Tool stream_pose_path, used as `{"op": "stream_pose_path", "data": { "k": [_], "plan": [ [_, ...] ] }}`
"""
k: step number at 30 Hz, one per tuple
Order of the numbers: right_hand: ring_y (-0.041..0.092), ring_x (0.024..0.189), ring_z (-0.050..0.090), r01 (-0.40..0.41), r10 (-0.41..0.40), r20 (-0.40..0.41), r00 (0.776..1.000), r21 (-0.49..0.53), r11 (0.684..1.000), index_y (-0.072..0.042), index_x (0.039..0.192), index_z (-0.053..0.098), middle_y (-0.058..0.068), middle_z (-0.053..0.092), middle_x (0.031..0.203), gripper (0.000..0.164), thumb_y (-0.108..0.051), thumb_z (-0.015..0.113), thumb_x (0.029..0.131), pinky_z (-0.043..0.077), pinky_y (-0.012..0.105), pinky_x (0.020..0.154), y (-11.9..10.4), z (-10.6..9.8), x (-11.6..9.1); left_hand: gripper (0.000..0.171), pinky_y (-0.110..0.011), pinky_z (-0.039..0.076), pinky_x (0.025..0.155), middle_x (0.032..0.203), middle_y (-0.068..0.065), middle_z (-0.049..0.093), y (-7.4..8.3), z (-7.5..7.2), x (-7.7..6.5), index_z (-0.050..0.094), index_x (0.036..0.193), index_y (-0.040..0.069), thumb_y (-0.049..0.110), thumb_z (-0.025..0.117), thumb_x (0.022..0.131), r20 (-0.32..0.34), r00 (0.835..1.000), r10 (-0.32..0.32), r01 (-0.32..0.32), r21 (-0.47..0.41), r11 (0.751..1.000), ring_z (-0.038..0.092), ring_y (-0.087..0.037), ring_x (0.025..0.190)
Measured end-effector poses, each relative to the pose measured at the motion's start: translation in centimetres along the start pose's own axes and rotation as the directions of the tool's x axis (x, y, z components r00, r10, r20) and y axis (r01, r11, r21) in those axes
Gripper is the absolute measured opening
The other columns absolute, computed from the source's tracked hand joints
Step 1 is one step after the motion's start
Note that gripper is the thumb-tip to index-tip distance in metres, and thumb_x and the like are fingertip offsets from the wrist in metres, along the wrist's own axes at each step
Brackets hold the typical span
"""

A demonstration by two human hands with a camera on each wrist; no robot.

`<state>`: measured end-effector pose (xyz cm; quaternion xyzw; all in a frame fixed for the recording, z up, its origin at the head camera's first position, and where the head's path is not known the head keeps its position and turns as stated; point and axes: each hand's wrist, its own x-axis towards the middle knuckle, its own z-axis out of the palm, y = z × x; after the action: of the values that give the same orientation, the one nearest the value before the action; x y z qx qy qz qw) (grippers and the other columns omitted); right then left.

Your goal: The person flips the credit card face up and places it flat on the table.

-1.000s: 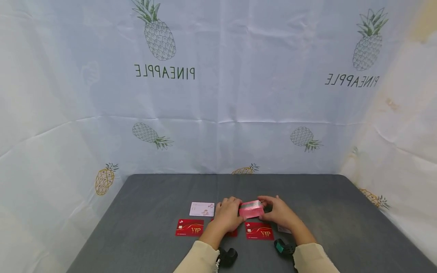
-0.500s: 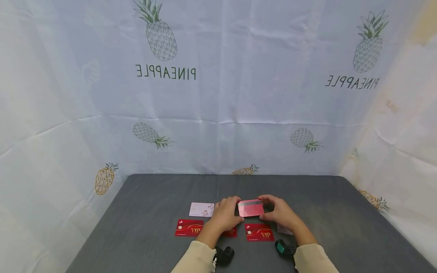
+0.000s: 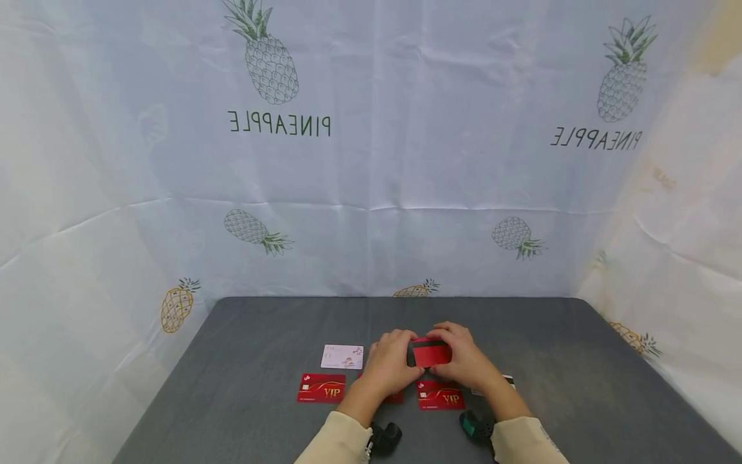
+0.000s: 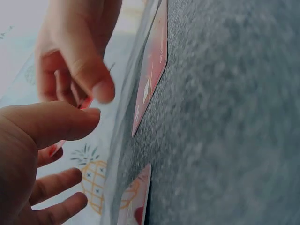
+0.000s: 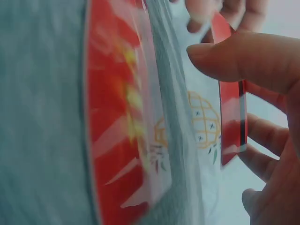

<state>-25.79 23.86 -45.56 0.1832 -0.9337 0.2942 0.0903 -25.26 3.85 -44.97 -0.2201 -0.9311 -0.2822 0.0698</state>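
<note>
Left grip (image 3: 390, 362) and right grip (image 3: 464, 358) pinch striped red card (image 3: 433, 355) at opposite sides above surface (image 3: 266, 341); likely turning-over step; next calls for steady, even hold

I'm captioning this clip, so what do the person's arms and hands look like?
The left hand and right hand are bare. Cream sleeves stop short of them. A rounded black left device and black right device sit by the sleeve ends; the right one shows a green patch.
</note>
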Motion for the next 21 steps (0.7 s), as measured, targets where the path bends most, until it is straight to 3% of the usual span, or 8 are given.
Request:
{"op": "stream_pose_path", "data": {
  "k": [5,12,15,21],
  "plan": [
    [0.036,0.129,0.038,0.054,-0.055,-0.031,0.998,-0.011,0.998,-0.021,0.122,0.066,0.012,0.051,0.14,0.053,-0.024,0.085,0.073,0.045,0.061,0.095,-0.77,0.4,-0.15,0.055,-0.049,0.046,0.095,0.124,0.001,0.061,0.2,0.2,-0.11,0.058,0.128,0.021,0.035,0.081,0.079,-0.03,0.999,0.019,-0.018,0.014,1.0,0.054,-0.021,0.113],
    [0.035,0.129,0.037,0.032,-0.035,-0.09,0.995,-0.037,0.999,-0.025,0.125,0.066,0.008,0.046,0.146,0.056,-0.027,0.087,0.073,0.048,0.058,0.093,-0.38,0.6,-0.37,0.063,-0.051,0.046,0.097,0.13,0.0,0.059,0.08,0.39,-0.12,0.054,0.135,0.022,0.037,0.08,0.08,-0.05,0.998,0.027,-0.026,0.015,1.0,0.054,-0.023,0.117],
    [0.034,0.127,0.043,0.035,-0.035,-0.11,0.993,-0.002,0.999,-0.023,0.126,0.065,0.008,0.047,0.145,0.057,-0.024,0.087,0.074,0.051,0.055,0.091,-0.16,0.63,-0.44,0.07,-0.052,0.046,0.097,0.132,-0.002,0.058,0.02,0.43,-0.08,0.05,0.14,0.021,0.038,0.081,0.079,-0.044,0.999,0.019,-0.018,0.009,1.0,0.053,-0.025,0.12],
    [0.027,0.112,0.06,0.033,-0.015,-0.11,0.994,0.172,0.985,-0.014,0.131,0.06,0.007,0.047,0.145,0.059,-0.014,0.084,0.076,0.054,0.05,0.088,-0.22,0.54,-0.37,0.074,-0.053,0.045,0.097,0.133,-0.004,0.058,-0.14,0.3,-0.03,0.049,0.142,0.02,0.033,0.083,0.078,-0.029,1.0,0.004,-0.005,-0.016,1.0,0.052,-0.027,0.122]
  ]
}}
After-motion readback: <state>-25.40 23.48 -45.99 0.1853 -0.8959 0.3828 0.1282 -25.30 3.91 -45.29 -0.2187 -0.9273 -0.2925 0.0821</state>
